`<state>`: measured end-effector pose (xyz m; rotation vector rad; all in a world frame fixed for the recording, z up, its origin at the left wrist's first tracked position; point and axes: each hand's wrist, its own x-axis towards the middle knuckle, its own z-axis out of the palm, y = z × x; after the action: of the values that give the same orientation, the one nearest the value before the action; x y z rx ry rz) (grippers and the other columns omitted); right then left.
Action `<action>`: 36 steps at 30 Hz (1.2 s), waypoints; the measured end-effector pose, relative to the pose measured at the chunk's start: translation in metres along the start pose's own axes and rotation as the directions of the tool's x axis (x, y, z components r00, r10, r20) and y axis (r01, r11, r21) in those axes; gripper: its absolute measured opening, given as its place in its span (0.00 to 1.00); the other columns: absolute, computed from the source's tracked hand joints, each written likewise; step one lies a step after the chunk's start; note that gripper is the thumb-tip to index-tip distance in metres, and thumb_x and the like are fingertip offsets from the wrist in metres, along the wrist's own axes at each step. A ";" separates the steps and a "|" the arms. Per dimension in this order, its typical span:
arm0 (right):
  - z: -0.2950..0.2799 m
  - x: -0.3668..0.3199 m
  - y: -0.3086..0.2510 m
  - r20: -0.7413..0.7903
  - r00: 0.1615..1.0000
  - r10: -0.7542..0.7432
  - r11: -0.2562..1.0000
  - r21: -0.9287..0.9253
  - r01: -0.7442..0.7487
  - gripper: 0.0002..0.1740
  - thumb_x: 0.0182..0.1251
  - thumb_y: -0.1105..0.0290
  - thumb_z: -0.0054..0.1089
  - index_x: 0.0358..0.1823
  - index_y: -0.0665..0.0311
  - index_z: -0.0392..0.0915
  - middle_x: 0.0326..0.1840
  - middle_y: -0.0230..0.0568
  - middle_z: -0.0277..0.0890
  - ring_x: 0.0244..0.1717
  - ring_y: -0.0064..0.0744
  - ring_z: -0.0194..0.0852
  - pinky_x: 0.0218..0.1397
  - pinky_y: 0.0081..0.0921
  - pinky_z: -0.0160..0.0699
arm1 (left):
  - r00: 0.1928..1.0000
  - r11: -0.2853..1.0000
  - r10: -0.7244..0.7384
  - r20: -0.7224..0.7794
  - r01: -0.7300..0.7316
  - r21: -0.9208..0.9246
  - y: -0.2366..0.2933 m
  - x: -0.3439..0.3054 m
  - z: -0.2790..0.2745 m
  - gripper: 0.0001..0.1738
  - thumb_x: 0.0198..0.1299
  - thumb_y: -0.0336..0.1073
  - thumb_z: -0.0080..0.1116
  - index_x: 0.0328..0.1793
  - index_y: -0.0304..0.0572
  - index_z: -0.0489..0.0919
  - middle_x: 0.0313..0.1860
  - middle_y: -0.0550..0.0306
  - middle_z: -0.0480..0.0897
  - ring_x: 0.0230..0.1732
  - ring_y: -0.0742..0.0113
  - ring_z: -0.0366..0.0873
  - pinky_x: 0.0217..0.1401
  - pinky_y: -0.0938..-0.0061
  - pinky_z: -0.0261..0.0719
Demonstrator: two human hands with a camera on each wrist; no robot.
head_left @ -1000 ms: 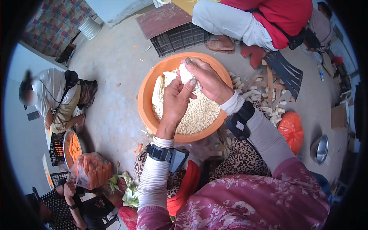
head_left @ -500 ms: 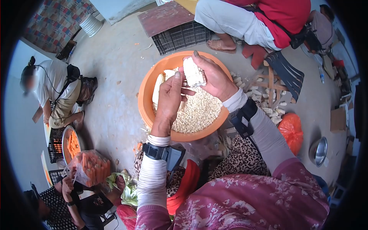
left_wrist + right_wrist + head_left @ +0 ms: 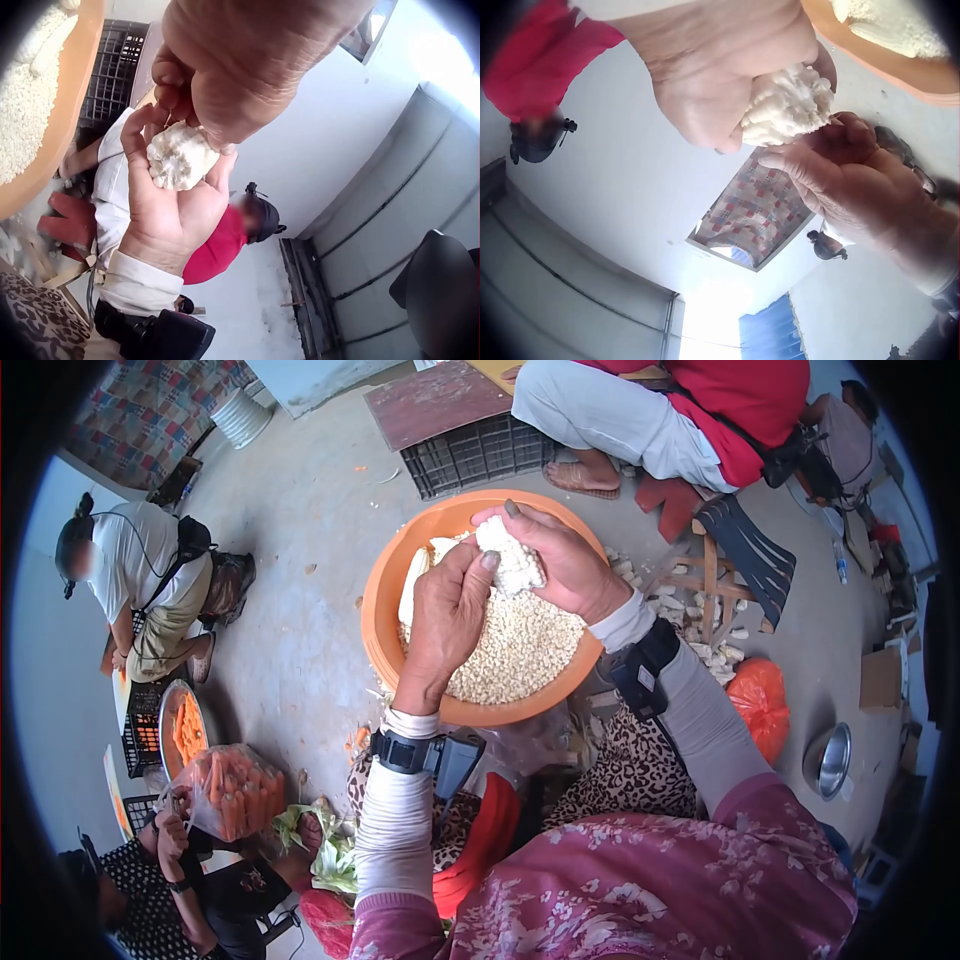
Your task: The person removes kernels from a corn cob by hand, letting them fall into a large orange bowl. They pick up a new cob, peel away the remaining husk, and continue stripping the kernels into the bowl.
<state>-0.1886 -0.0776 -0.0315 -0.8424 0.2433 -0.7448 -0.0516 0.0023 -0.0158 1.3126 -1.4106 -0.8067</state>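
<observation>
A short piece of white corn cob [image 3: 512,558] is gripped in the right hand [image 3: 568,565], above an orange basin [image 3: 381,622] of loose pale kernels [image 3: 515,650]. The left hand [image 3: 447,615] touches the cob's near side, its thumb against the kernels and its other fingers curled. In the left wrist view the cob's end [image 3: 178,159] faces the camera within the right palm [image 3: 176,217]. From the right wrist view, the left fingertips meet the cob [image 3: 787,105] at its lower edge. A longer cob [image 3: 412,588] lies at the basin's left side.
Behind the basin stands a black crate [image 3: 478,457] with a board on top. Cob pieces [image 3: 705,650] and a wooden stool frame [image 3: 712,585] are on the right, near a red bag [image 3: 758,710]. Carrots in a bag [image 3: 235,790] are at lower left, and several people sit around.
The left hand has moved up and right against the cob, its fingers now more curled. The cob, more upright and exposed half a second ago, is tilted in the right hand.
</observation>
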 end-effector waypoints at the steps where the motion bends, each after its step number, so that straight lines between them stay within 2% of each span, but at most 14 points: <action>1: 0.000 0.000 0.000 0.000 1.000 0.000 1.000 0.000 0.000 0.21 0.74 0.58 0.42 0.56 0.69 0.68 0.47 0.39 0.75 0.46 0.25 0.75 0.48 0.23 0.76 | 0.999 0.999 0.048 0.005 -0.048 -0.013 0.001 -0.001 0.001 0.16 0.69 0.43 0.47 0.36 0.38 0.76 0.21 0.67 0.70 0.22 0.81 0.66 0.25 0.83 0.66; 5: -0.003 0.000 0.000 0.015 1.000 0.016 1.000 -0.015 -0.016 0.21 0.74 0.58 0.43 0.56 0.69 0.68 0.46 0.40 0.75 0.46 0.26 0.76 0.47 0.23 0.77 | 1.000 0.998 0.025 -0.012 -0.025 0.062 -0.001 -0.002 0.001 0.16 0.70 0.42 0.45 0.40 0.35 0.77 0.22 0.65 0.71 0.24 0.80 0.67 0.27 0.83 0.68; 11: -0.002 -0.001 0.000 -0.032 0.999 0.012 0.998 -0.055 -0.014 0.21 0.73 0.59 0.45 0.56 0.70 0.67 0.46 0.42 0.75 0.43 0.29 0.78 0.46 0.24 0.79 | 0.976 0.986 -0.040 -0.216 0.004 -0.164 -0.009 0.005 -0.008 0.19 0.70 0.41 0.44 0.28 0.38 0.71 0.22 0.61 0.75 0.24 0.75 0.70 0.30 0.79 0.71; 18: -0.001 -0.007 -0.006 -0.035 0.998 0.045 0.998 -0.032 -0.046 0.21 0.73 0.60 0.44 0.57 0.70 0.66 0.45 0.44 0.76 0.45 0.32 0.79 0.49 0.26 0.79 | 0.947 0.972 -0.140 -0.287 0.077 -0.222 -0.016 0.010 -0.024 0.17 0.70 0.39 0.45 0.29 0.38 0.72 0.23 0.60 0.76 0.25 0.75 0.71 0.32 0.79 0.72; 20: -0.004 -0.008 -0.006 -0.040 0.998 0.039 0.999 -0.001 -0.039 0.21 0.73 0.60 0.44 0.57 0.70 0.66 0.45 0.45 0.76 0.45 0.32 0.79 0.49 0.27 0.79 | 0.959 0.971 -0.162 -0.231 0.112 -0.213 -0.017 0.006 -0.027 0.15 0.69 0.37 0.46 0.29 0.38 0.73 0.25 0.60 0.77 0.26 0.74 0.72 0.33 0.79 0.73; 23: -0.013 -0.005 -0.006 -0.016 1.000 0.008 0.998 0.060 -0.007 0.21 0.73 0.60 0.44 0.56 0.71 0.67 0.46 0.47 0.77 0.46 0.34 0.79 0.49 0.28 0.79 | 0.975 0.955 -0.198 0.101 0.215 -0.204 -0.014 -0.008 -0.019 0.12 0.67 0.35 0.48 0.32 0.37 0.75 0.28 0.59 0.79 0.28 0.74 0.74 0.36 0.80 0.74; 26: -0.017 -0.006 -0.006 0.000 1.000 -0.011 0.991 0.135 0.011 0.21 0.72 0.60 0.45 0.55 0.71 0.68 0.46 0.48 0.77 0.46 0.35 0.79 0.49 0.29 0.79 | 0.912 0.930 -0.186 0.366 0.283 -0.233 -0.014 -0.026 0.001 0.08 0.66 0.31 0.50 0.35 0.35 0.74 0.29 0.62 0.78 0.29 0.77 0.74 0.34 0.82 0.72; 28: -0.017 -0.008 -0.007 -0.016 1.000 -0.005 0.984 0.177 0.007 0.21 0.72 0.60 0.45 0.54 0.71 0.69 0.47 0.49 0.77 0.46 0.36 0.79 0.50 0.30 0.79 | 0.819 0.921 -0.138 0.558 0.312 -0.231 -0.003 -0.038 0.015 0.05 0.64 0.30 0.52 0.38 0.36 0.75 0.31 0.62 0.78 0.33 0.76 0.74 0.38 0.80 0.73; 30: -0.016 -0.009 -0.008 -0.013 1.000 -0.008 0.986 0.167 0.010 0.21 0.72 0.60 0.45 0.55 0.72 0.69 0.46 0.47 0.77 0.45 0.35 0.79 0.50 0.28 0.79 | 0.712 0.953 -0.050 0.701 0.244 -0.180 -0.004 -0.056 0.034 0.05 0.61 0.30 0.57 0.42 0.38 0.77 0.37 0.58 0.79 0.41 0.69 0.75 0.45 0.75 0.74; 31: -0.016 -0.010 -0.007 -0.013 1.000 -0.006 0.986 0.165 0.008 0.21 0.72 0.60 0.45 0.55 0.72 0.69 0.46 0.47 0.77 0.45 0.35 0.79 0.50 0.28 0.79 | 0.712 0.952 -0.049 0.700 0.244 -0.182 -0.012 -0.065 0.043 0.05 0.61 0.30 0.57 0.42 0.38 0.77 0.37 0.58 0.79 0.41 0.69 0.75 0.45 0.75 0.74; 32: -0.017 -0.010 -0.006 -0.036 0.999 -0.012 0.995 0.097 0.016 0.21 0.72 0.61 0.45 0.55 0.72 0.68 0.46 0.47 0.77 0.45 0.34 0.79 0.50 0.28 0.78 | 0.740 0.990 0.129 0.659 -0.139 -0.038 -0.018 -0.073 0.052 0.05 0.60 0.29 0.57 0.42 0.39 0.77 0.38 0.56 0.79 0.43 0.67 0.75 0.45 0.73 0.74; 33: -0.017 -0.011 -0.005 -0.058 0.998 -0.017 0.999 0.029 0.019 0.20 0.72 0.61 0.45 0.55 0.72 0.68 0.45 0.46 0.77 0.45 0.33 0.79 0.50 0.27 0.78 | 0.700 0.861 0.307 0.645 -0.492 0.125 -0.023 -0.078 0.056 0.06 0.59 0.28 0.58 0.42 0.40 0.77 0.39 0.54 0.78 0.45 0.65 0.75 0.46 0.71 0.74; 34: -0.018 -0.012 -0.005 -0.057 0.998 -0.012 1.000 0.028 0.014 0.20 0.72 0.61 0.45 0.55 0.72 0.68 0.45 0.46 0.77 0.45 0.33 0.79 0.50 0.27 0.78 | 0.704 0.863 0.306 0.641 -0.490 0.126 -0.031 -0.079 0.057 0.06 0.59 0.28 0.58 0.42 0.40 0.77 0.39 0.54 0.78 0.45 0.65 0.75 0.46 0.71 0.74; 36: -0.016 -0.014 -0.006 -0.097 0.995 -0.013 0.999 -0.048 0.009 0.19 0.72 0.63 0.46 0.54 0.72 0.69 0.44 0.43 0.77 0.45 0.29 0.78 0.50 0.25 0.78 | 0.857 0.983 0.096 0.507 -0.162 0.089 -0.027 -0.068 0.052 0.07 0.57 0.29 0.59 0.42 0.43 0.76 0.36 0.50 0.77 0.43 0.63 0.76 0.43 0.72 0.75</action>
<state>-0.2096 -0.0797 -0.0385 -0.8545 0.3446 -0.7938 -0.0990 0.0553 -0.0708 1.1276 -1.9706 -1.0269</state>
